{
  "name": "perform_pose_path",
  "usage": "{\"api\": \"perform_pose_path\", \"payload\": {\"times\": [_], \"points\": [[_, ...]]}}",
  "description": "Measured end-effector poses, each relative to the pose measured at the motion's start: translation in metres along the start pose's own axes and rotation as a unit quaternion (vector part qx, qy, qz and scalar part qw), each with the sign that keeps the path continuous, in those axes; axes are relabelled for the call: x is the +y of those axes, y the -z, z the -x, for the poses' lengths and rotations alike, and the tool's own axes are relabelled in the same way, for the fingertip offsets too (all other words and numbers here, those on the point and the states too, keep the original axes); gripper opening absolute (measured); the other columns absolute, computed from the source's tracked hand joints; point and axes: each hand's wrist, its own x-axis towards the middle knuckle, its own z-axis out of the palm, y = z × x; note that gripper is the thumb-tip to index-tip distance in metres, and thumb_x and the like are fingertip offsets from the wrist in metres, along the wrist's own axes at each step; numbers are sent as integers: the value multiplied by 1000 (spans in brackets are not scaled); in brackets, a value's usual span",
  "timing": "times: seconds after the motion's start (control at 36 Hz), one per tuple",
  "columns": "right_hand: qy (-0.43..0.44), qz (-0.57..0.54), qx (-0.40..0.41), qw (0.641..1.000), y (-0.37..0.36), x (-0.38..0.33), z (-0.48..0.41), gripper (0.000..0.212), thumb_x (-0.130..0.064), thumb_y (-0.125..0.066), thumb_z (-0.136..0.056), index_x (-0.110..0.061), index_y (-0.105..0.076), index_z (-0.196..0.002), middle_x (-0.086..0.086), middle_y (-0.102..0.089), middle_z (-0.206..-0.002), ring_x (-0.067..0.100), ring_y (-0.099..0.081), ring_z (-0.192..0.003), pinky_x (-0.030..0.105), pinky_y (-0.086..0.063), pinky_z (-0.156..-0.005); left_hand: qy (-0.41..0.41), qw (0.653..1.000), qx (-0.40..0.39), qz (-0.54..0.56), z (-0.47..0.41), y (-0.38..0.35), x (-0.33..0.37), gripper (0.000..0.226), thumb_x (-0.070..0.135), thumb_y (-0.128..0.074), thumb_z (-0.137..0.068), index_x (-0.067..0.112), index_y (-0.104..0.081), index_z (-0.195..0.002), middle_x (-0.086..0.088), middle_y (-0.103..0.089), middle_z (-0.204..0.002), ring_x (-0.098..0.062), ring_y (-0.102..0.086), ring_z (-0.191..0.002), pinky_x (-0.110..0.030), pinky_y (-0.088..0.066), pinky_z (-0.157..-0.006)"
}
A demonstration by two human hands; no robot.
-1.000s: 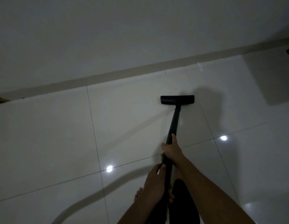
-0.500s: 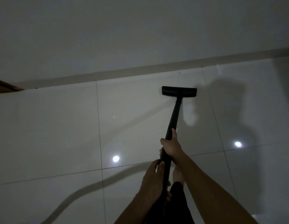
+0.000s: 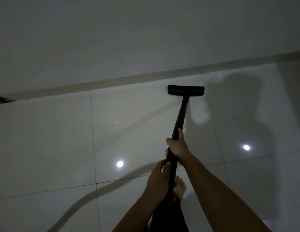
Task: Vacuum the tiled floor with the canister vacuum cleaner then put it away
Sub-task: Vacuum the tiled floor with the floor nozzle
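Observation:
A black vacuum wand (image 3: 180,118) runs from my hands out to a flat black floor head (image 3: 185,90), which lies on the glossy white tiled floor (image 3: 50,141) close to the skirting. My right hand (image 3: 177,146) grips the wand higher up, thumb along the tube. My left hand (image 3: 158,180) grips the wand lower down, nearer my body. The canister itself is out of view.
A white wall (image 3: 129,36) with a pale skirting strip (image 3: 146,77) borders the floor ahead. A brown wooden edge (image 3: 2,99) shows at far left. My bare foot (image 3: 180,188) stands below the wand. Ceiling lights reflect in the tiles.
The floor head has slid forward, away from me and nearer the skirting. Both hands keep their grip on the wand.

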Motion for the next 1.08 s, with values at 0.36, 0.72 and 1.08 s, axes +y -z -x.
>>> {"api": "perform_pose_path", "payload": {"times": [0.36, 0.72, 1.08], "points": [[4, -43, 57, 997, 75, 2, -13, 78, -8, -50, -91, -38, -10, -150, 13, -56, -101, 21, -57, -61, 34, -51, -60, 15, 998, -60, -5, -16, -59, 26, 37, 37, -36, -100, 28, -42, -135, -7, -60, -69, -13, -52, -34, -21, -46, -36], [5, -35, 70, 997, 105, -28, -49, 81, -7, -50, -90, -40, -7, -150, 22, -56, -116, 22, -57, -58, 33, -49, -54, -7, 998, -62, -6, -53, -79, 58, 41, 36, -36, -100, 22, -42, -138, -8, -60, -71, -9, -54, -34, -18, -44, -35], [4, 17, 73, 997, 108, -49, -61, 82, -6, -48, -91, -38, -3, -151, 24, -55, -122, 21, -56, -59, 31, -47, -52, -14, 997, -75, 16, -65, -78, 71, 37, 39, -33, -100, 20, -47, -129, -9, -60, -74, -15, -55, -39, -21, -46, -38]]}}
